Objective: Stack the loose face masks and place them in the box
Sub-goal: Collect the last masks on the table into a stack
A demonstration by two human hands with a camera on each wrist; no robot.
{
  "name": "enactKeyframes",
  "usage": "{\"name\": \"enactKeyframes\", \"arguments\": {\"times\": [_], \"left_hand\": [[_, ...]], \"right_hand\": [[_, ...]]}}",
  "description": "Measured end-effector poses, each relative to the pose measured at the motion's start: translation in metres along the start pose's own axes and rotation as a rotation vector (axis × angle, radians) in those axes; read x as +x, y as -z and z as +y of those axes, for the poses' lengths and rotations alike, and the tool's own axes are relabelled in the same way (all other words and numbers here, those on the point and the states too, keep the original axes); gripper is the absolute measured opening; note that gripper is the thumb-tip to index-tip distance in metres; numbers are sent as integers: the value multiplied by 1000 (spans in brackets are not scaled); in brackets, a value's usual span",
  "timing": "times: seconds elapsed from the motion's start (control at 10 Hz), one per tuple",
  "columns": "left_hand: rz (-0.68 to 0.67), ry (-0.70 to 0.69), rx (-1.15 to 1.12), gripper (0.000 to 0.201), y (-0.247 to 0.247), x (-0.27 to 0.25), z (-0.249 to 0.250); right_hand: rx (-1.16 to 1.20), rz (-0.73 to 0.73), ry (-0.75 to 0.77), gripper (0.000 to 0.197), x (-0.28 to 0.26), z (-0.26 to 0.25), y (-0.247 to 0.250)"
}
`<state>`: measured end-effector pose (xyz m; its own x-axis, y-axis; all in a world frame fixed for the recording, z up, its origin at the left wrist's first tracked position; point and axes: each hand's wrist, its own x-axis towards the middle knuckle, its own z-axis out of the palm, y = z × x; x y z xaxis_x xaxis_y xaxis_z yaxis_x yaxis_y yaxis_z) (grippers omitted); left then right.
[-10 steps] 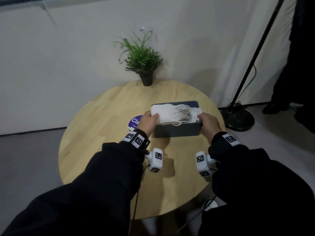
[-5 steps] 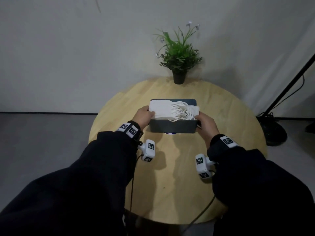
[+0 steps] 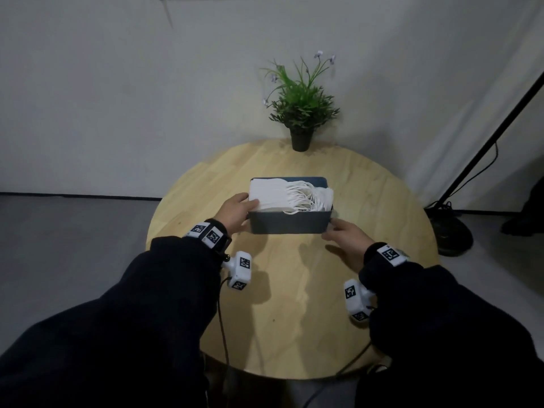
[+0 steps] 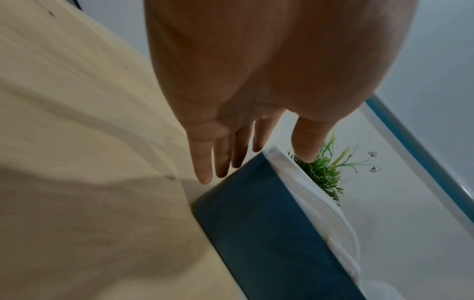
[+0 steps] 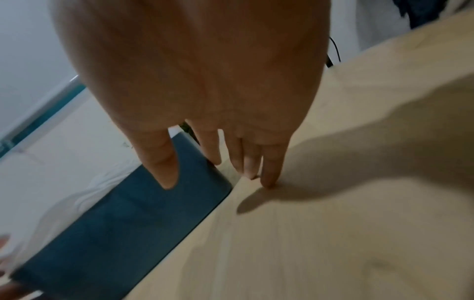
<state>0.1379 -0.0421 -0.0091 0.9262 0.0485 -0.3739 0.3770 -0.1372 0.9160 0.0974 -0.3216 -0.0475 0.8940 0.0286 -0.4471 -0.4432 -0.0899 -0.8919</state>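
Observation:
A dark blue box (image 3: 288, 222) sits on the round wooden table (image 3: 294, 304), filled with a stack of white face masks (image 3: 279, 194) whose ear loops spill toward its right end. My left hand (image 3: 238, 210) is at the box's left end, thumb lying on the masks. In the left wrist view its fingers (image 4: 205, 174) are straight beside the box (image 4: 256, 233) and the mask edge (image 4: 315, 203). My right hand (image 3: 343, 232) is open just off the box's near right corner. In the right wrist view its fingertips (image 5: 268, 182) touch the table beside the box (image 5: 115, 233).
A potted green plant (image 3: 301, 113) stands at the table's far edge, behind the box. A black lamp stand with a round base (image 3: 450, 234) is on the floor to the right. Bare tabletop lies between the box and me.
Both hands gripped the box's ends before. Now the right hand has let go and drawn back toward me, and the left hand's fingers have straightened. The box rests on the table.

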Motion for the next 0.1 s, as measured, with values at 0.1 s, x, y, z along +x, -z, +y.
{"name": "enactKeyframes", "arguments": {"times": [0.1], "left_hand": [[-3,10,219,61,17,-28,4]], "right_hand": [[-221,56,-62,55,-24,2,-3]]}}
